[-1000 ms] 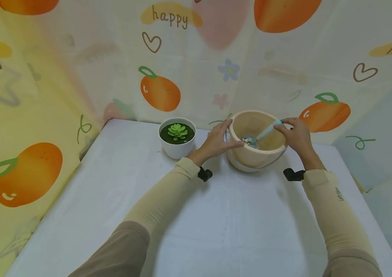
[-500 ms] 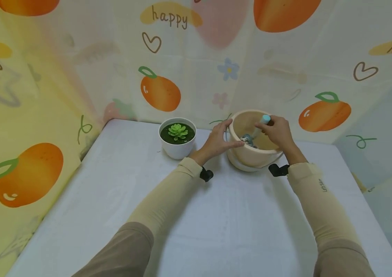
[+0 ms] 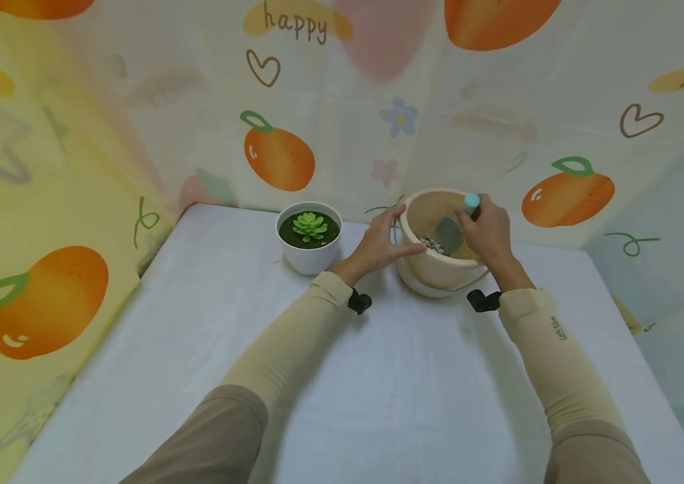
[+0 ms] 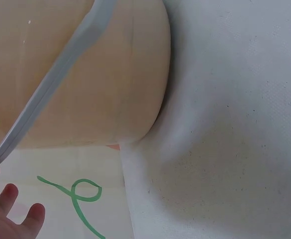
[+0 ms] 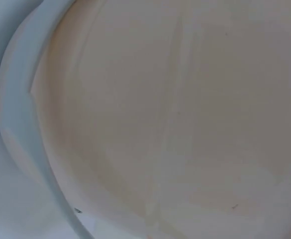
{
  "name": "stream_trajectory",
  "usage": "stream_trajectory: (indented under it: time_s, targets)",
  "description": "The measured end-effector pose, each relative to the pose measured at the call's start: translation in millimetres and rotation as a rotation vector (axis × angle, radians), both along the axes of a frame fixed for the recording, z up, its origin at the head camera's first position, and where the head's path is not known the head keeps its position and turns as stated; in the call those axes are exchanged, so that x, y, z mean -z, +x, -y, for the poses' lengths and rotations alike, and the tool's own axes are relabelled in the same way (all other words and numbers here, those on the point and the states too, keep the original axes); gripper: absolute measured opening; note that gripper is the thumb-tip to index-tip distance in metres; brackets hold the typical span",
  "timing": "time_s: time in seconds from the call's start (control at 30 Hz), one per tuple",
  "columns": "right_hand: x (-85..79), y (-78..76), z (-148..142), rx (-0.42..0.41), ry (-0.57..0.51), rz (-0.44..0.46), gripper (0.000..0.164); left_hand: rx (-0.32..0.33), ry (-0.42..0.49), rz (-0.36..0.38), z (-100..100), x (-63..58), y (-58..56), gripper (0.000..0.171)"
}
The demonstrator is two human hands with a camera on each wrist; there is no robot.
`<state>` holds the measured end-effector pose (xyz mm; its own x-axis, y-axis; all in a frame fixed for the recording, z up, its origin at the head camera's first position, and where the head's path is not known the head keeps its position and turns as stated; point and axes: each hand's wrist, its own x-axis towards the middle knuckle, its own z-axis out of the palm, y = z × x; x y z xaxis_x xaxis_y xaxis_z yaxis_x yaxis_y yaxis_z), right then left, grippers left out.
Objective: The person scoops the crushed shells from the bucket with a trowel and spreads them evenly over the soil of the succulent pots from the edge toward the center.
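The head view is dim and muted, with soft-edged shadows (image 3: 505, 383) on the white tablecloth (image 3: 402, 403) at lower centre. Diffuse shadow darkens the left wrist view's lower right; the right wrist view looks hazy, glints marking the bucket (image 5: 185, 124) at far right.

A makeshift tabletop booth (image 3: 354, 128): fruit-print hangings (image 3: 209, 128) around a white-covered table (image 3: 408, 376).

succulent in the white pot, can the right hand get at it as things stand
Probably not readily: the right hand is gripping a scoop, and the bucket and left hand lie between it and the succulent.
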<state>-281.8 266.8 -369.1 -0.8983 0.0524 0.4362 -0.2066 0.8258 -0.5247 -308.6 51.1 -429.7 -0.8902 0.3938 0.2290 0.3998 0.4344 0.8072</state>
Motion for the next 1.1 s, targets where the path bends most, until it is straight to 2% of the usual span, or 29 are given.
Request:
stream_trajectory:
  time_s: [0.13, 0.23, 0.53, 0.67, 0.97, 1.1]
  targets:
    - [-0.2, -2.0, -0.5, -0.020, 0.056, 0.013, 0.028, 0.005, 0.000, -0.013, -0.3, -0.7, -1.1, 0.097]
    - [-2.4, -5.7, -0.9, -0.046, 0.085, 0.062, 0.024, 0.007, -0.001, -0.015, 0.3, -2.5, -1.3, 0.097]
    - [-2.5, -20.6, 5.5, -0.104, 0.122, 0.166, 0.025, 0.010, -0.003, 0.047, 2.0, -4.1, 2.1, 0.099]
    - [-2.9, -23.7, 7.9, -0.129, 0.096, 0.183, 0.029, 0.021, -0.004, 0.054, 1.8, -5.0, 3.0, 0.099]
    - [-2.8, -23.8, 9.4, -0.179, -0.049, 0.257, 0.038, 0.028, 0.002, 0.057, 3.1, -5.8, 4.0, 0.099]
    - [-4.5, -24.7, 8.2, -0.168, -0.077, 0.269, 0.037, 0.028, -0.006, 0.043, 3.5, -6.1, 3.5, 0.099]
